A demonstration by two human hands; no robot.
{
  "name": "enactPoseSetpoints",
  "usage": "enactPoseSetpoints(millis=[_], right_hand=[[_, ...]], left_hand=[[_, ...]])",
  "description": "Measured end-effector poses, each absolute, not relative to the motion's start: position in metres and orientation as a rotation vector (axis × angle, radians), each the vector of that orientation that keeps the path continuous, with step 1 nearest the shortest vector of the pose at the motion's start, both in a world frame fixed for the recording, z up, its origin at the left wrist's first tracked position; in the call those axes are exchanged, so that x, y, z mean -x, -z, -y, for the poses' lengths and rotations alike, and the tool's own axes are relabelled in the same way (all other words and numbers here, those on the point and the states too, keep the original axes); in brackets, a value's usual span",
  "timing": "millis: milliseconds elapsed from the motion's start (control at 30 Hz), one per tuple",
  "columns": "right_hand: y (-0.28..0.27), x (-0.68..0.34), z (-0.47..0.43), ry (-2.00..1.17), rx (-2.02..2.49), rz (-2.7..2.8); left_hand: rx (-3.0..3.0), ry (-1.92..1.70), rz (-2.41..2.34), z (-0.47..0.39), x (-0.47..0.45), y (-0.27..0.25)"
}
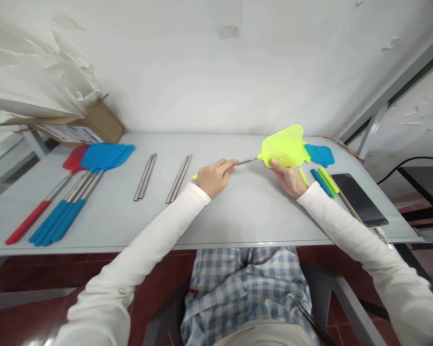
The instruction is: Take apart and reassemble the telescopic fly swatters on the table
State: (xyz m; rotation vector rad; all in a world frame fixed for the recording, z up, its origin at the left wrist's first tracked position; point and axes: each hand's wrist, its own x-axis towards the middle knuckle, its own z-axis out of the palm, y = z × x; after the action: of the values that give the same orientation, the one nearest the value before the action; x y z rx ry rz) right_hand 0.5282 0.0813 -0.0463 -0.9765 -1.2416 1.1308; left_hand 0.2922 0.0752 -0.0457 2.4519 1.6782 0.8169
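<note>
Left hand (214, 179) closed around the rod and right hand (290, 180) pinching the mesh head (279, 144), the grip holds a yellow-green swatter (248, 160) above the surface (234, 216); it looks joined, thin-shafted. Blue swatters (84, 187) and a red one (27, 222) seem finished; tubes (145, 178) and coloured sleeves (321, 182) lie loose.

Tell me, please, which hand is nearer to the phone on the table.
Right. The right hand, at the yellow swatter head, is left of the phone, with colored grips between them. The left hand, gripping the swatter's shaft, is farther left.

Yellow swatter (283, 145), blue-and-white checked trousers (245, 293)
</note>
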Motion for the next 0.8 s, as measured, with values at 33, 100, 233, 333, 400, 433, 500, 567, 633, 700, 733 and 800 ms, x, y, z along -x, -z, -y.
enactPoseSetpoints(millis=[33,100,233,333,400,433,500,567,633,700,733,800], right_hand=[[0.046,-0.528,-0.082,-1.115,0.987,1.258],[0.045,-0.527,-0.081,-1.091,0.998,1.281],[0.041,-0.526,-0.078,-1.08,0.993,1.303],[0.036,-0.526,-0.074,-1.092,0.993,1.341],[0.034,-0.527,-0.072,-1.134,0.979,1.369],[0.033,-0.528,-0.072,-1.168,0.965,1.374],[0.033,-0.532,-0.073,-1.259,0.924,1.378],[0.036,-0.537,-0.076,-1.343,0.898,1.382],[0.039,-0.541,-0.078,-1.404,0.899,1.393],[0.043,-0.542,-0.079,-1.436,0.918,1.412],[0.044,-0.542,-0.078,-1.444,0.926,1.428],[0.045,-0.539,-0.077,-1.448,0.937,1.471]], left_hand=[[-2.448,-0.823,-1.686,-0.075,-0.293,0.045],[-2.441,-0.849,-1.689,-0.075,-0.293,0.045],[-2.429,-0.891,-1.66,-0.074,-0.293,0.044],[-2.43,-0.91,-1.638,-0.07,-0.293,0.037],[-2.415,-0.901,-1.631,-0.066,-0.29,0.029],[-2.395,-0.904,-1.64,-0.064,-0.286,0.024],[-2.331,-0.945,-1.706,-0.059,-0.272,0.013],[-2.236,-1.0,-1.863,-0.053,-0.247,0.002],[-2.098,-0.976,-2.12,-0.045,-0.211,-0.006],[-1.902,-0.924,-2.404,-0.036,-0.171,-0.009],[-1.799,-0.916,-2.514,-0.032,-0.152,-0.009],[-1.611,-0.814,-2.659,-0.026,-0.124,-0.004]])
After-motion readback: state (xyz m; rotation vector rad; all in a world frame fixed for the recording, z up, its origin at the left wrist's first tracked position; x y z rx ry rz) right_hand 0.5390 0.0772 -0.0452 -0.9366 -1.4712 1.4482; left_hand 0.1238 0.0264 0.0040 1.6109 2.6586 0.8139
